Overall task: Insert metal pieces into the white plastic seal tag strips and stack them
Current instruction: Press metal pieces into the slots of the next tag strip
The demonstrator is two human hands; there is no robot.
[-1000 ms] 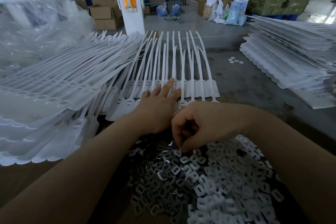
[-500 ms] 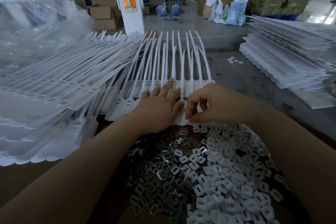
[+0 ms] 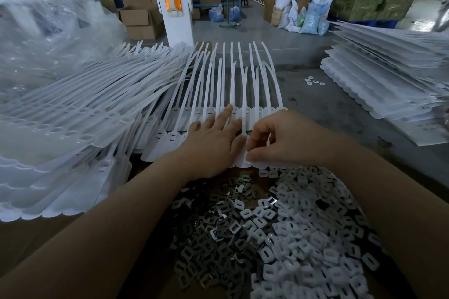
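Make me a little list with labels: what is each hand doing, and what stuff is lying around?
left hand: lies flat, fingers straight, on the row of tag strips
right hand: fingers curled, pinching at a strip's flat end
metal pieces: dark loose heap nearest the camera
white plastic pieces: heap right of the metal
strip stacks: left pile, right pile

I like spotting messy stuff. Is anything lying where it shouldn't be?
Yes: a few small white pieces lie alone on the grey table, far from the big pile near the hands.
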